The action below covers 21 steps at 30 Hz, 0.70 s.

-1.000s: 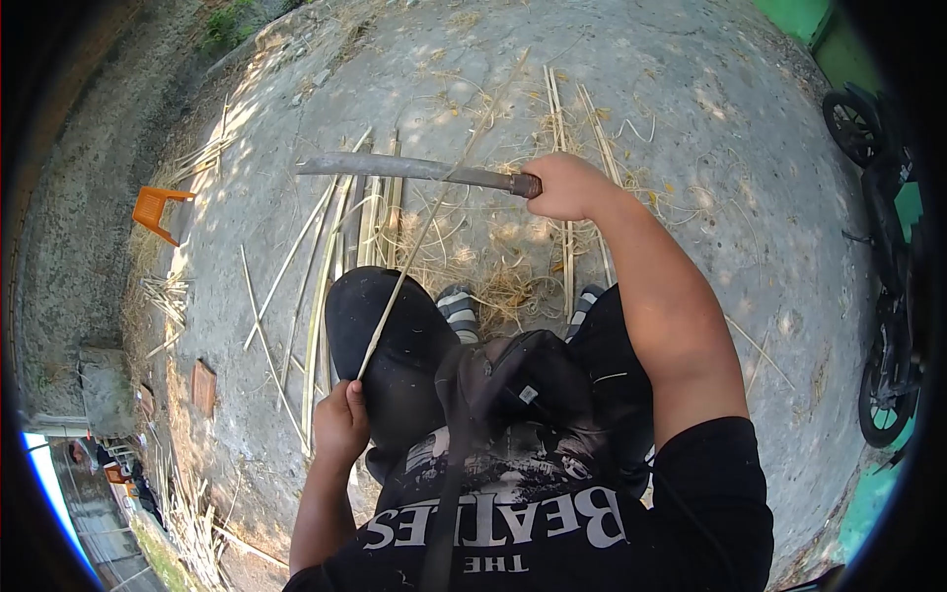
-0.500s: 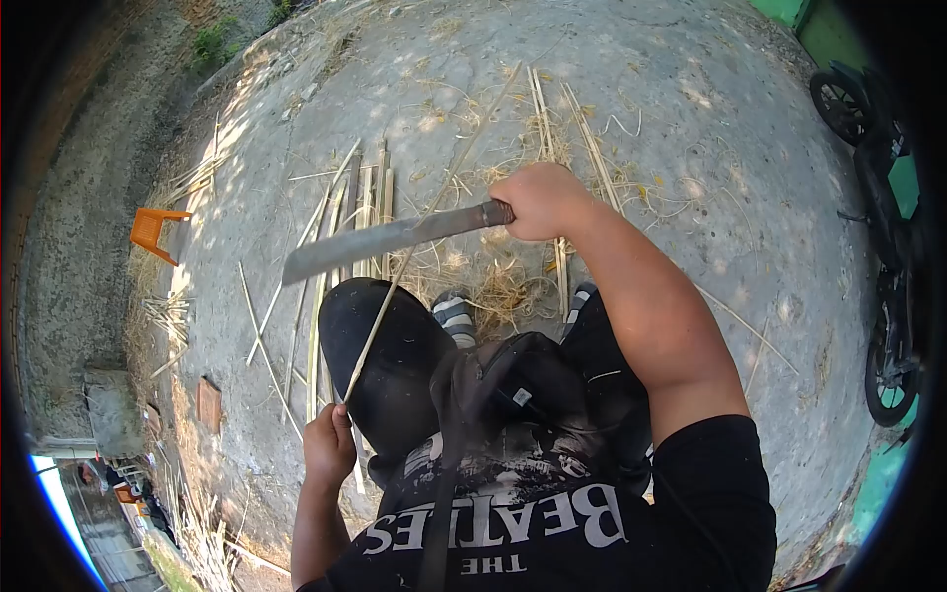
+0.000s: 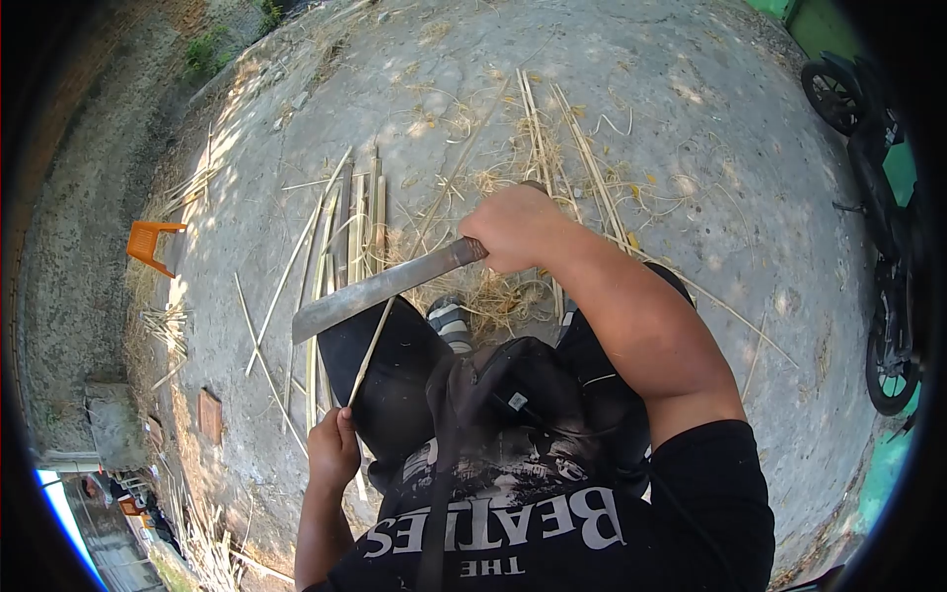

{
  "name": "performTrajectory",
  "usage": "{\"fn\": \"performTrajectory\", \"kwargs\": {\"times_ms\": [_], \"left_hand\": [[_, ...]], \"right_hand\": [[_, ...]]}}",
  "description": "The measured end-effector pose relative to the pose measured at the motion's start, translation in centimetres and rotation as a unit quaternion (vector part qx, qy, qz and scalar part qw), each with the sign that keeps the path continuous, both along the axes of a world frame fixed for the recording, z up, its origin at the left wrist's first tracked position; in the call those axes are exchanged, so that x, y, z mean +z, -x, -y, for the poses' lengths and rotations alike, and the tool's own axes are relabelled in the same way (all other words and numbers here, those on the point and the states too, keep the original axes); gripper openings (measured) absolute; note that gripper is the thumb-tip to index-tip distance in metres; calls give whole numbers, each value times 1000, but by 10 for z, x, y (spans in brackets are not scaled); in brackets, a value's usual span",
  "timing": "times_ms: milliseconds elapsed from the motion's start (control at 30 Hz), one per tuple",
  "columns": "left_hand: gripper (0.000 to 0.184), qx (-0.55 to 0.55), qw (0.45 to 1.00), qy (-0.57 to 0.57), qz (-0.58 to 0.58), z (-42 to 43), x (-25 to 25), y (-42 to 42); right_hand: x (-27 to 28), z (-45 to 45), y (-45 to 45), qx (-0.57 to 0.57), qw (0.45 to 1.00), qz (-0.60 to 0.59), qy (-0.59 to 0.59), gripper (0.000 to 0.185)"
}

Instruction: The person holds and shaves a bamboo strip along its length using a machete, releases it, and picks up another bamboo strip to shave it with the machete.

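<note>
My right hand (image 3: 515, 227) is closed around the dark handle of a machete (image 3: 380, 289). The broad grey blade slants down to the left, over the knee of my black trousers. Pinched between the thumb and fingers of my left hand (image 3: 333, 449) is the near end of a long, thin bamboo strip (image 3: 371, 350). From there it runs up across the knee and passes beneath the blade, pointing away from me. Whether blade and strip touch I cannot tell. Split bamboo lengths (image 3: 376, 222) lie on the ground beyond the knee.
More bamboo strips (image 3: 592, 163) and curly shavings (image 3: 498, 296) litter the concrete ground (image 3: 710, 148) ahead. On the left are an orange plastic stool (image 3: 153, 245) and a brick (image 3: 209, 415). A motorcycle (image 3: 876, 217) stands at the right edge.
The machete and my right hand have come lower and nearer to me, and the blade is now steeper. My left hand still grips the strip in nearly the same place.
</note>
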<state>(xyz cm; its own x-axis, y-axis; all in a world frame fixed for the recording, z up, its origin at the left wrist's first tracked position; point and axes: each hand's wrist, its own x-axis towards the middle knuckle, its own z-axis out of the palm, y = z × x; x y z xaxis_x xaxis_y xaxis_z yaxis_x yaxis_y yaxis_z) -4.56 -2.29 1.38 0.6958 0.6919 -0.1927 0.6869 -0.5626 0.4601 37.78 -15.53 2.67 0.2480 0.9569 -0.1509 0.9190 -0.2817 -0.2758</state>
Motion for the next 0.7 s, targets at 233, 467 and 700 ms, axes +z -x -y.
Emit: {"fn": "performTrajectory", "kwargs": {"times_ms": [233, 467, 700], "left_hand": [[52, -1, 1000, 14, -7, -4, -4, 22], [52, 0, 1000, 12, 25, 3, -10, 2], [52, 0, 1000, -7, 0, 2, -12, 8]], "right_hand": [[-19, 9, -57, -181, 981, -71, -7, 19], [14, 10, -13, -116, 991, -62, 3, 16], [2, 7, -33, -107, 994, -26, -10, 18]]}}
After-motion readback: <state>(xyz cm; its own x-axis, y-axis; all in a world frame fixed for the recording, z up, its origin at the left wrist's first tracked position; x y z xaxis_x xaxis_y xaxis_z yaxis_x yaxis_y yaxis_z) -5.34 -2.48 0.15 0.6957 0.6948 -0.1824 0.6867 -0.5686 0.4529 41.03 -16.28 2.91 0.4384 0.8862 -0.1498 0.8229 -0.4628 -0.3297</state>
